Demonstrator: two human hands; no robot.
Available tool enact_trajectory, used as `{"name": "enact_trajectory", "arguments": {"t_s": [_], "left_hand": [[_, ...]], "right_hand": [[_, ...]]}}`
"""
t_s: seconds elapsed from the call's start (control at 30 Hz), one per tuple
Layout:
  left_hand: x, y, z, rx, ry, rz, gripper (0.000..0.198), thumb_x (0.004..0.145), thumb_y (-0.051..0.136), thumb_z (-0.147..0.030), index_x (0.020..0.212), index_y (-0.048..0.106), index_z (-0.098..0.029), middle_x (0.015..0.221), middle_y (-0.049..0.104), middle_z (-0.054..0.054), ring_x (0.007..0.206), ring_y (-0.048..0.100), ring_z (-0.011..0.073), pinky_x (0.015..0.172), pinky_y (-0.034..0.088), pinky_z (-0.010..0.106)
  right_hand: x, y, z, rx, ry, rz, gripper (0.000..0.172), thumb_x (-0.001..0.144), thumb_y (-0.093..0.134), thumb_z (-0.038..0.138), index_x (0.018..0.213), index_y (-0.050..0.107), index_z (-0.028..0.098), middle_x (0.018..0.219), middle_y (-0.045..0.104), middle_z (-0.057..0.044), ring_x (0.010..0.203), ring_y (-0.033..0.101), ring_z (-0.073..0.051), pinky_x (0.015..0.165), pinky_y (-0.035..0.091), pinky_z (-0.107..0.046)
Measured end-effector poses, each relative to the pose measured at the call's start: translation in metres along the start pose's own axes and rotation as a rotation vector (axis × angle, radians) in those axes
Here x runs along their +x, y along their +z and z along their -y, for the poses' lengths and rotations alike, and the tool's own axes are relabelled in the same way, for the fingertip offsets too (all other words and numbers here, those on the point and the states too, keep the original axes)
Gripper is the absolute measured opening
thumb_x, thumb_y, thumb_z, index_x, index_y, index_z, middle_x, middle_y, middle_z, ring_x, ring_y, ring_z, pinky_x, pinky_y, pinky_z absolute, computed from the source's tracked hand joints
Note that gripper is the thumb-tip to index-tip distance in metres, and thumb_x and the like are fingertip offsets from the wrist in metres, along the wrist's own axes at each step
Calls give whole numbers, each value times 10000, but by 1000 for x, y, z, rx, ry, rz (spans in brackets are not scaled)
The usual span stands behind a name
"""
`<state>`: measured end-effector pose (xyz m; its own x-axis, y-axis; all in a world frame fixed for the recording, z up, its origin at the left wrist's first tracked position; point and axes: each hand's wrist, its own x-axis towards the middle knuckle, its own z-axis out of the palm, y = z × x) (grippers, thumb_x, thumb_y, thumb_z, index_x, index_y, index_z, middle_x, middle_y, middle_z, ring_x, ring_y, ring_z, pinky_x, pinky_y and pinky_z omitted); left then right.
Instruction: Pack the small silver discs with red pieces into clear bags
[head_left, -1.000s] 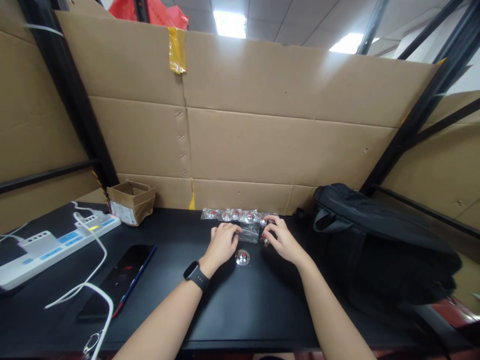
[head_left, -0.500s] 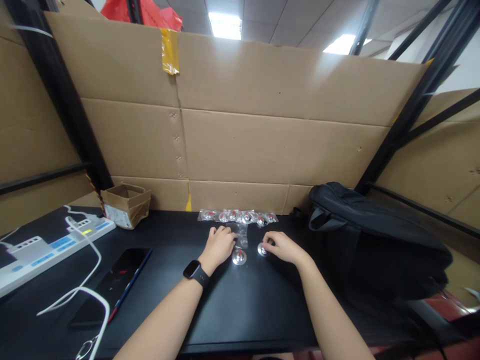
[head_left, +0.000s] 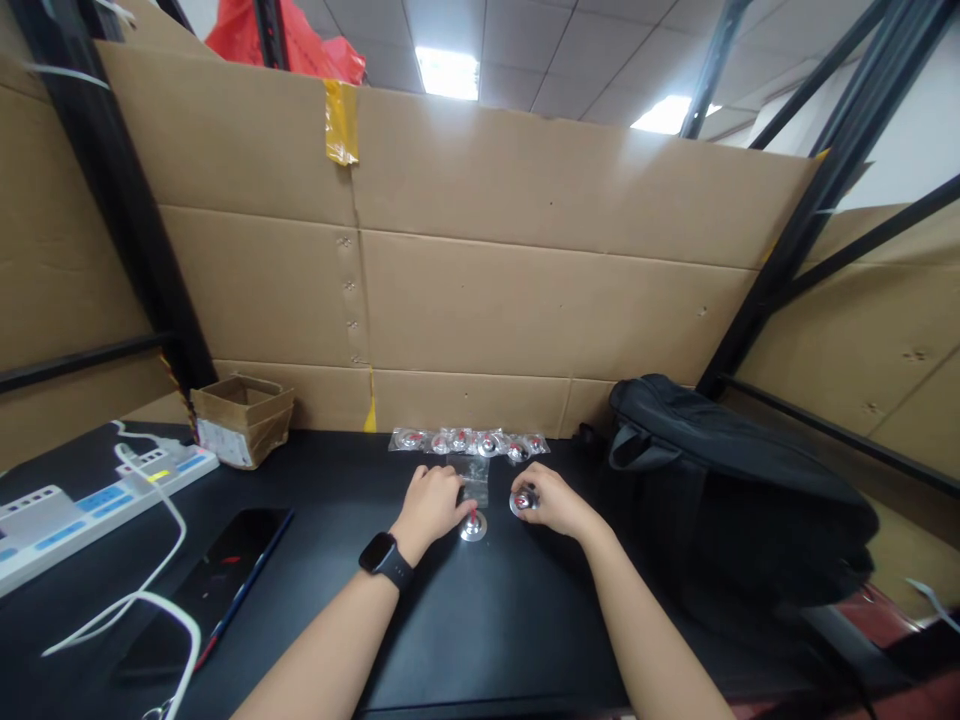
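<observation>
My left hand (head_left: pixel 433 508), with a black watch at the wrist, rests palm down on the black table, its fingers apart. Its thumb reaches to a round silver disc with a red part (head_left: pixel 473 526). A clear plastic bag (head_left: pixel 472 480) lies by its fingertips. My right hand (head_left: pixel 552 500) has its fingers closed round the edge of a second silver disc (head_left: pixel 523 501), low over the table. Behind both hands, several bagged discs (head_left: pixel 463 441) lie in a row.
A black bag (head_left: pixel 742 490) fills the right side. At the left are a power strip (head_left: pixel 97 510) with white cables, a dark phone (head_left: pixel 217 580) and a small cardboard box (head_left: pixel 244 415). A cardboard wall (head_left: pixel 465 300) stands behind.
My left thumb has moved out from the fingers to the disc beside it. My right hand's fingers have shifted round its disc, whose red part now shows. The whole view has tilted slightly.
</observation>
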<state>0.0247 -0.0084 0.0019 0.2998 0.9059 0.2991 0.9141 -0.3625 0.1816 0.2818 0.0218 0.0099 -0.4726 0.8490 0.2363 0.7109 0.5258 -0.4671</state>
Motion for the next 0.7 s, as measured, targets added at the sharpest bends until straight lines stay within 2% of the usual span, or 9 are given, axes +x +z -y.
{"name": "enact_trajectory", "arguments": {"t_s": [0.07,0.13,0.23,0.33,0.57,0.7], "left_hand": [[-2,-2,2,-24,20,32,308,865,639,-478,1026,720,-229,1113,681,102,1007,631,277,879,365,397],[-2,-2,6,-32,21,55,268,889,619,-415,1072,711,-242,1151,672,94,1045,619,264,879,363,380],[1,-1,10,-3,0,51,214,927,555,-281,1065,717,-252,1114,681,87,1061,598,254,878,356,374],[4,3,13,21,-24,26,224,932,533,-231,1042,727,-256,1061,684,88,1029,583,262,870,349,385],[2,5,11,96,-78,-52,270,901,594,-396,1055,720,-213,1100,641,137,1089,537,322,899,345,432],[2,3,12,46,-40,-25,243,912,582,-394,960,721,-201,1122,652,120,1116,550,291,927,343,412]], "right_hand": [[1,1,1,27,-13,-3,338,609,796,145,936,743,213,1024,650,-61,946,635,-213,896,481,-321],[2,2,1,42,-23,11,345,600,801,155,938,760,211,1037,664,-70,949,646,-222,909,486,-328],[3,1,2,42,-37,43,382,580,789,131,952,773,215,1047,692,-72,936,661,-229,890,498,-322],[2,0,2,40,-37,41,397,591,770,118,977,775,213,1023,712,-69,920,670,-228,873,501,-312],[2,0,1,41,-38,54,440,598,805,141,1032,765,196,1032,697,-79,913,663,-223,875,495,-324],[1,-1,3,59,-46,37,477,588,827,141,1054,754,214,1041,692,-71,935,654,-226,863,494,-319]]}}
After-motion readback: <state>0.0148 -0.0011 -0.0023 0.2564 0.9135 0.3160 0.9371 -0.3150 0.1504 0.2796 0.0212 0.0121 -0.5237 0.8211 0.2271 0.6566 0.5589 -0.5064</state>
